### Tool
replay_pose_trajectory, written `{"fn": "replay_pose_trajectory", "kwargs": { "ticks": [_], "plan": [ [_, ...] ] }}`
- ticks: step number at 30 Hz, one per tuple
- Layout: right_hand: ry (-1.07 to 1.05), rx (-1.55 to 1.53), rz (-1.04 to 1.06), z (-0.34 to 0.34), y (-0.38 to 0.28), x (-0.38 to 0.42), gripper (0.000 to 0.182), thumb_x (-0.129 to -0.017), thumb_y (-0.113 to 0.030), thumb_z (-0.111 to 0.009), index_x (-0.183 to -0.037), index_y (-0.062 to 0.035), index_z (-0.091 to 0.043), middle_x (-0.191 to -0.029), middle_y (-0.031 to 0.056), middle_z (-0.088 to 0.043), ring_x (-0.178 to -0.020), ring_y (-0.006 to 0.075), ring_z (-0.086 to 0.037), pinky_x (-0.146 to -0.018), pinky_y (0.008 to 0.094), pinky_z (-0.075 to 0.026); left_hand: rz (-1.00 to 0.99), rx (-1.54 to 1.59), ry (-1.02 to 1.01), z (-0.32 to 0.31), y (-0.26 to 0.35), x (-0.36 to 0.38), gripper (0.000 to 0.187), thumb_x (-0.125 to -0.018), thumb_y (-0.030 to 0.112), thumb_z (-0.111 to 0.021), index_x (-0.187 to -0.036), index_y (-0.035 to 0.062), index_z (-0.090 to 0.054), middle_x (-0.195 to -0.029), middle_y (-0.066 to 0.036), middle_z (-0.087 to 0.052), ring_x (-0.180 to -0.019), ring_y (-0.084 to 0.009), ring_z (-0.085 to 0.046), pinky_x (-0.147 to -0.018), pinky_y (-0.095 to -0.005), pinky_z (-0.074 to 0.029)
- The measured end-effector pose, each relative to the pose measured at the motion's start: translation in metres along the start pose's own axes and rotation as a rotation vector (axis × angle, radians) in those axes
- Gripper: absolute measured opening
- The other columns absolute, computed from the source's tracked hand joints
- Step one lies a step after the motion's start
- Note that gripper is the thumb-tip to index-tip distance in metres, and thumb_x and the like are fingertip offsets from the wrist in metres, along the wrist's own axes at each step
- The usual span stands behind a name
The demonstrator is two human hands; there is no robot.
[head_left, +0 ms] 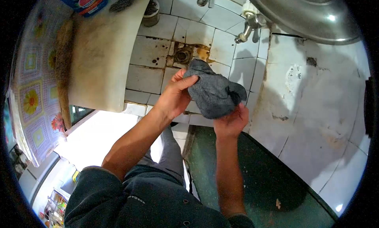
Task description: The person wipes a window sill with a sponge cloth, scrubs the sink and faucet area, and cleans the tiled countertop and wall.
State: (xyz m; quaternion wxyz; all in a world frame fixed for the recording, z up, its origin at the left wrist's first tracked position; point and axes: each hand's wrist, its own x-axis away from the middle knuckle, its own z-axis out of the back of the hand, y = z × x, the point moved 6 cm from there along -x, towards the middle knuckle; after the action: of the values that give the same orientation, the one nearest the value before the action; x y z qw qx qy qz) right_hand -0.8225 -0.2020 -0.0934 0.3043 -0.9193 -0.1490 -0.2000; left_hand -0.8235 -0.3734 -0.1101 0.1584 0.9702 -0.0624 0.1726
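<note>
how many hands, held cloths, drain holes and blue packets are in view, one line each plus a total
Hands: 2 (left hand, right hand)
Held cloths: 1 (grey cloth)
Drain holes: 1 (drain hole)
Blue packets: 1 (blue packet, partly cut off by the view's edge)
Total: 5
</note>
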Motion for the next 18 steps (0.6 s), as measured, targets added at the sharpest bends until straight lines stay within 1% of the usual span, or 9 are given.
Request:
{"fn": "replay_pose_trajectory", "kwargs": {
  "ticks": [4,7,10,11,12,14,16,17,18],
  "plan": [
    [-0.074,-0.100,-0.145,-0.028,0.036,-0.004,0.062,-0.088,-0.049,-0.055,-0.133,-0.0059,-0.047,-0.134,0.0131,-0.051,-0.126,0.0299,-0.046,-0.107,0.0466,-0.034,0.018,-0.074,0.058,0.003,0.004,0.016,0.030,-0.087,0.017,-0.067,-0.114,0.0093,-0.057,-0.110,-0.006,-0.064,-0.102,-0.0201,-0.061,-0.092,-0.0366,-0.048],
    [-0.305,0.234,-0.098,-0.052,0.055,0.006,0.083,-0.081,-0.039,-0.072,-0.146,-0.0126,-0.027,-0.144,0.0105,-0.038,-0.129,0.0279,-0.042,-0.108,0.0446,-0.034,0.103,-0.094,0.038,0.008,0.000,0.018,0.036,-0.090,0.024,-0.063,-0.120,0.0077,-0.054,-0.113,-0.009,-0.063,-0.101,-0.0212,-0.063,-0.088,-0.0359,-0.051],
    [-0.287,0.364,-0.108,-0.065,0.066,0.002,0.086,-0.079,-0.030,-0.076,-0.146,-0.0123,-0.025,-0.141,0.0119,-0.039,-0.127,0.0282,-0.043,-0.106,0.0424,-0.038,0.230,-0.076,0.009,0.005,0.002,0.024,0.040,-0.091,0.029,-0.061,-0.123,0.0060,-0.051,-0.113,-0.010,-0.062,-0.103,-0.0209,-0.062,-0.089,-0.0357,-0.051],
    [-0.255,0.264,-0.166,-0.064,0.070,0.000,0.085,-0.076,-0.022,-0.079,-0.143,-0.0110,-0.030,-0.135,0.0128,-0.045,-0.124,0.0279,-0.047,-0.103,0.0414,-0.041,0.281,-0.024,0.102,-0.002,0.009,0.030,0.031,-0.092,0.027,-0.062,-0.113,0.0062,-0.054,-0.105,-0.008,-0.064,-0.095,-0.0177,-0.063,-0.083,-0.0318,-0.052],
    [-0.250,0.286,-0.161,-0.063,0.071,0.000,0.085,-0.076,-0.022,-0.079,-0.143,-0.0110,-0.030,-0.135,0.0128,-0.045,-0.124,0.0279,-0.047,-0.103,0.0414,-0.041,0.329,0.026,0.196,-0.003,0.013,0.034,0.023,-0.092,0.025,-0.062,-0.104,0.0063,-0.057,-0.097,-0.006,-0.065,-0.087,-0.0145,-0.064,-0.078,-0.0280,-0.052],
    [0.024,0.430,-0.122,-0.045,0.068,-0.003,0.073,-0.074,-0.014,-0.079,-0.137,-0.0088,-0.042,-0.126,0.0131,-0.053,-0.117,0.0289,-0.053,-0.099,0.0420,-0.044,0.290,-0.098,0.106,0.029,0.009,0.023,0.026,-0.093,0.026,-0.060,-0.110,0.0065,-0.056,-0.099,-0.007,-0.064,-0.088,-0.0141,-0.063,-0.077,-0.0276,-0.052],
    [0.129,0.632,-0.109,-0.032,0.058,-0.008,0.063,-0.074,-0.007,-0.077,-0.131,-0.0092,-0.048,-0.126,0.0109,-0.055,-0.115,0.0278,-0.054,-0.097,0.0409,-0.045,0.153,-0.724,0.041,0.053,0.011,0.015,0.032,-0.094,0.027,-0.059,-0.116,0.0047,-0.055,-0.101,-0.009,-0.063,-0.090,-0.0152,-0.062,-0.076,-0.0298,-0.051],
    [0.216,0.818,-0.088,-0.027,0.048,-0.016,0.055,-0.074,-0.001,-0.075,-0.125,-0.0095,-0.054,-0.125,0.0086,-0.056,-0.114,0.0266,-0.055,-0.096,0.0398,-0.046,0.081,-0.856,0.110,0.049,0.018,0.016,0.035,-0.091,0.025,-0.063,-0.118,0.0049,-0.054,-0.109,-0.010,-0.061,-0.095,-0.0215,-0.062,-0.083,-0.0342,-0.050],
    [0.213,0.832,-0.089,-0.028,0.037,-0.027,0.055,-0.074,-0.001,-0.075,-0.125,-0.0095,-0.054,-0.125,0.0086,-0.056,-0.114,0.0266,-0.055,-0.096,0.0398,-0.046,0.074,-0.843,0.111,0.047,0.021,0.019,0.035,-0.091,0.025,-0.063,-0.118,0.0049,-0.054,-0.109,-0.010,-0.061,-0.095,-0.0215,-0.062,-0.083,-0.0342,-0.050]
  ]
}}
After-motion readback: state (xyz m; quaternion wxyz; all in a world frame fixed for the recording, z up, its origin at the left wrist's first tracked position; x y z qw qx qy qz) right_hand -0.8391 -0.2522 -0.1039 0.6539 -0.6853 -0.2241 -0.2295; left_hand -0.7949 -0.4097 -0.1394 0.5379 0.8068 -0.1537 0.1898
